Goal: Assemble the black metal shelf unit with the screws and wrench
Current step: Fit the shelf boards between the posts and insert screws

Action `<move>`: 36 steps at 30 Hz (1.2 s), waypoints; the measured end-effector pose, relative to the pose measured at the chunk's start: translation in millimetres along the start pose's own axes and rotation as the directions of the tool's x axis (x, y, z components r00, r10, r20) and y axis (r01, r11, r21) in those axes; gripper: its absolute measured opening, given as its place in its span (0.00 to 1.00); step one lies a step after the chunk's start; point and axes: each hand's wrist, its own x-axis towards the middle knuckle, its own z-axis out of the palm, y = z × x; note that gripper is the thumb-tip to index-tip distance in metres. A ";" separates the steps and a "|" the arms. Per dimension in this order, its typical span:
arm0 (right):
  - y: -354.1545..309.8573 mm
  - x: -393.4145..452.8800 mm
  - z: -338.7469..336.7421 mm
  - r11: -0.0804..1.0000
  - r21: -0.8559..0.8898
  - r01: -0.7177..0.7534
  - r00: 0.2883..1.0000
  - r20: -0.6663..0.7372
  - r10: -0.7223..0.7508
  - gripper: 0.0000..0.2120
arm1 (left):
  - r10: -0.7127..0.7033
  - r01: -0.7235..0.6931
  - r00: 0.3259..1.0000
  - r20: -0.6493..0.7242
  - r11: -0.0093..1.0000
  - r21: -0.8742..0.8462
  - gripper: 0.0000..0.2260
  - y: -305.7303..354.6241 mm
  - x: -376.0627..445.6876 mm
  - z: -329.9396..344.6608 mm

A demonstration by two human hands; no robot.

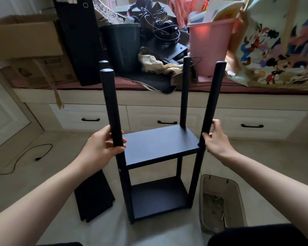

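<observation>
The shelf unit (160, 157) stood upright on the floor in the middle, two black shelves already fitted and four posts sticking up bare above the top one. The left hand (103, 146) was wrapped around the near-left post (112, 110), and the right hand (215, 137) pinched the near-right post (212, 103) with thumb and fingertips. That lighter pinch looked like the weak spot: if the frame got twisted or leaned, I'd guess the joints could rack or it might tip. Spare black panels (93, 197) lay on the floor to the left. The tray (220, 201) with screws sat near right, easy to kick.
</observation>
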 end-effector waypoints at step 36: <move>-1.8 -50.4 -4.6 0.954 -0.262 -0.146 0.964 0.178 0.196 0.18 | -0.110 0.124 0.991 -0.074 0.966 0.228 0.11 -42.4 7.9 -22.2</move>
